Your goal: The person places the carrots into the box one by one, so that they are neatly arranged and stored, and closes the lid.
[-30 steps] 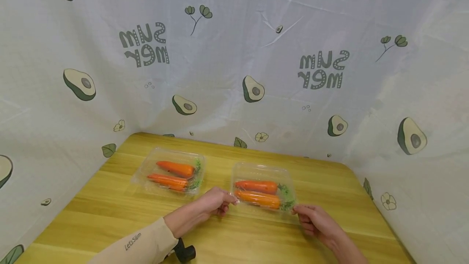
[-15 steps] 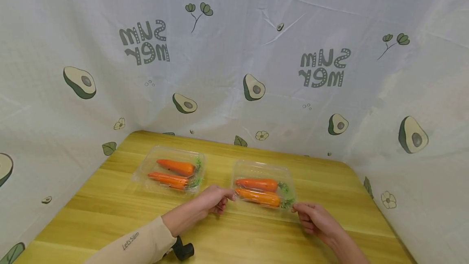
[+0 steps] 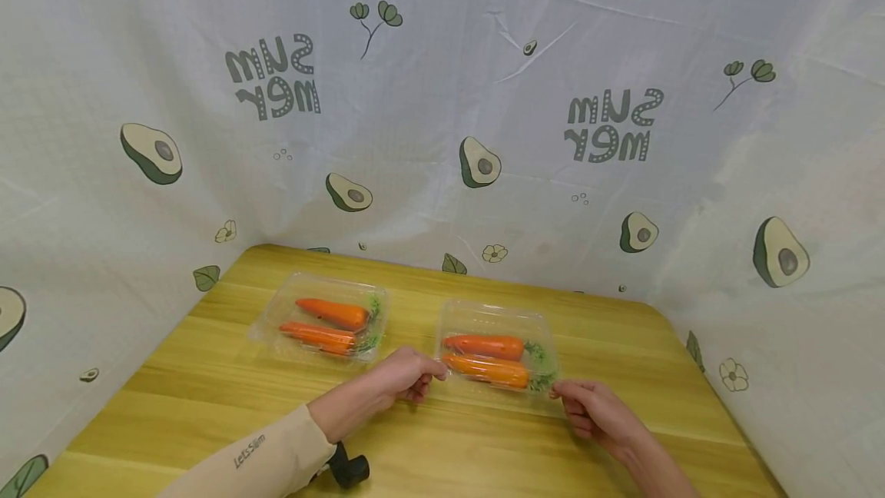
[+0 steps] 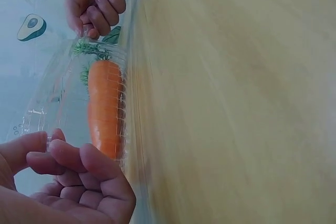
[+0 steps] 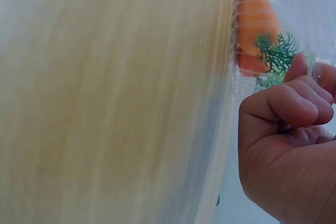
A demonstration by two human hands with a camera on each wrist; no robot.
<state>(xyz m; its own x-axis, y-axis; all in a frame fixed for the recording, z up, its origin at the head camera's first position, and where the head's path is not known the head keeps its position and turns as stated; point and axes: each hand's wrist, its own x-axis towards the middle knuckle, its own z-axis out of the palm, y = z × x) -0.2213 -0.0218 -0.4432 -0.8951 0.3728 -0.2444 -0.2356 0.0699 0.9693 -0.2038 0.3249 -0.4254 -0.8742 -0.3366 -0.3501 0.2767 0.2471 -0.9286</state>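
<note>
A clear plastic clamshell box [image 3: 498, 315] with two carrots inside stands right of the table's middle in the head view. The upper carrot [image 3: 484, 346] and the lower carrot [image 3: 487, 370] have green tops at their right ends. My left hand [image 3: 404, 376] pinches the box's near left corner between thumb and fingers. At the near right corner, my right hand [image 3: 596, 412] pinches the rim. Both wrist views show the fingertips on the clear edge, the left hand [image 4: 79, 177] near the carrot tips and the right hand [image 5: 289, 124] beside the green tops.
Another clear box [image 3: 276, 306] with two carrots [image 3: 333, 313] and greens stands on the left of the wooden table [image 3: 442, 444]. A black device [image 3: 348, 469] sits at my left wrist. Printed white cloth [image 3: 415, 98] encloses the table's back and sides.
The head view has shifted slightly, so the scene sits a little higher in it. Both hands stay at the same corners of the box, which has not visibly moved on the table.
</note>
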